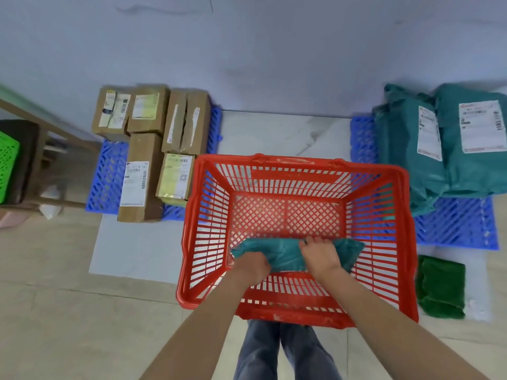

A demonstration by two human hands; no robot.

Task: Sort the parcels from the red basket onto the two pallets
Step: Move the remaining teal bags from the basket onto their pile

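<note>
A red basket [296,163] stands on the floor in front of me. Inside it, against the near wall, lies one teal soft parcel [285,253]. My left hand [253,266] grips its left end and my right hand [319,255] grips its upper edge near the middle. The left blue pallet [105,176] carries several brown cardboard boxes [141,176] with labels. The right blue pallet [455,223] holds a stack of teal soft parcels [450,144] with white labels.
A green folded cloth [441,287] lies on the floor right of the basket. At far left stand a wooden frame [41,160] and a green crate [8,165]. A wall rises behind the pallets. My legs are just behind the basket.
</note>
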